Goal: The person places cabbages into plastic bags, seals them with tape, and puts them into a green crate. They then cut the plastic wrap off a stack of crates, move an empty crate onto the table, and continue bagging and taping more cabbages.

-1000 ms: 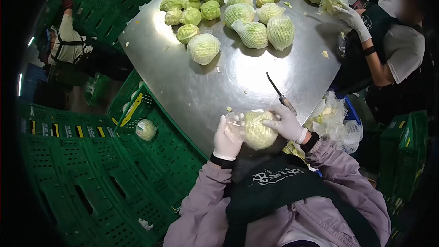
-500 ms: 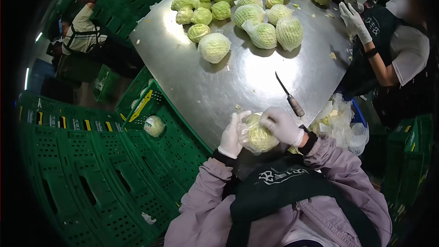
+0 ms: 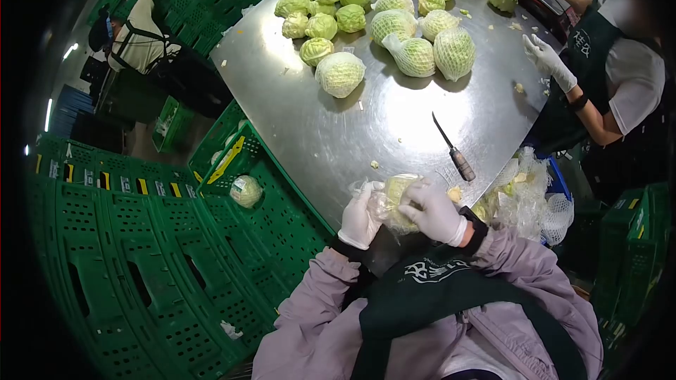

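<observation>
At the near edge of the table I hold a pale green cabbage (image 3: 400, 188) partly covered by clear plastic film (image 3: 379, 208). My left hand (image 3: 360, 219), in a white glove, is closed on the bunched film at the cabbage's left side. My right hand (image 3: 435, 212), gloved too, lies against the cabbage's right side with its fingers bent inward; the fingertips press on the wrapped surface. A curved knife (image 3: 460, 164) with a brownish handle rests on the table just beyond my right hand.
The metal table (image 3: 296, 127) carries several bare cabbages (image 3: 322, 26) and net-wrapped cabbages (image 3: 340, 74) at its far side. On the left, a green crate (image 3: 282, 200) holds a wrapped cabbage (image 3: 246, 191). A blue bin (image 3: 556, 183) with plastic and netting stands right. A co-worker (image 3: 598, 49) stands at the right edge.
The cabbage has turned a little in my hands, and the film is gathered more at my left hand. My right fingers have shifted down its side. The co-worker's arms have moved apart.
</observation>
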The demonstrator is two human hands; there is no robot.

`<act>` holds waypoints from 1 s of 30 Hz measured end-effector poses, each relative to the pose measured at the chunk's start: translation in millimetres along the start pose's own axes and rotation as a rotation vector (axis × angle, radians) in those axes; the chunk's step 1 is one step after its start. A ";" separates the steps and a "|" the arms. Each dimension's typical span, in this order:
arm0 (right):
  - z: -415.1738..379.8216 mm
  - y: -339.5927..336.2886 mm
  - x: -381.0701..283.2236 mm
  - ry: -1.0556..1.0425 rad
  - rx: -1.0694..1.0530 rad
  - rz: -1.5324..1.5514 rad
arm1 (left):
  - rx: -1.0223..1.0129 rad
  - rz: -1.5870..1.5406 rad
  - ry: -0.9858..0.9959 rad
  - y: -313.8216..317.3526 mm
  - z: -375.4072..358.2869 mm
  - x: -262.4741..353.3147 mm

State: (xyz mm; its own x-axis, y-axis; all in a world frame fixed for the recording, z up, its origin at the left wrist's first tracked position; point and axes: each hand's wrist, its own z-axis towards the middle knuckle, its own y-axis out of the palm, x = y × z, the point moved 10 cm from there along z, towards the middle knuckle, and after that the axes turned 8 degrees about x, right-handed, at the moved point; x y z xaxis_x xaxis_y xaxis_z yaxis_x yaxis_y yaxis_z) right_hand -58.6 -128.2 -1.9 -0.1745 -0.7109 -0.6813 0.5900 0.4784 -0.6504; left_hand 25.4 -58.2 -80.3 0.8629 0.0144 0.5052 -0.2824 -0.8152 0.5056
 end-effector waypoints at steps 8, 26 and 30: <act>-24.6 -9.4 77.3 0.565 0.043 0.854 | -0.454 0.183 -0.081 -0.5 -6.4 5.9; -5.9 -53.9 17.2 0.119 0.248 0.131 | -0.198 0.473 0.603 32.9 -7.3 24.5; -21.4 -25.0 57.0 0.615 0.074 0.595 | -0.218 0.431 0.632 40.9 -14.3 32.5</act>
State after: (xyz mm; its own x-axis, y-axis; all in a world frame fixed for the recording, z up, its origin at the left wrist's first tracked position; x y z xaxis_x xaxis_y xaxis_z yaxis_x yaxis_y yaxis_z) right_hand -100.2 -169.7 -31.6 -0.2032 0.0637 -0.9771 0.7654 0.6327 -0.1179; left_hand 36.0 -82.8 -33.2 0.2766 0.1026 0.9555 -0.6691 -0.6932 0.2681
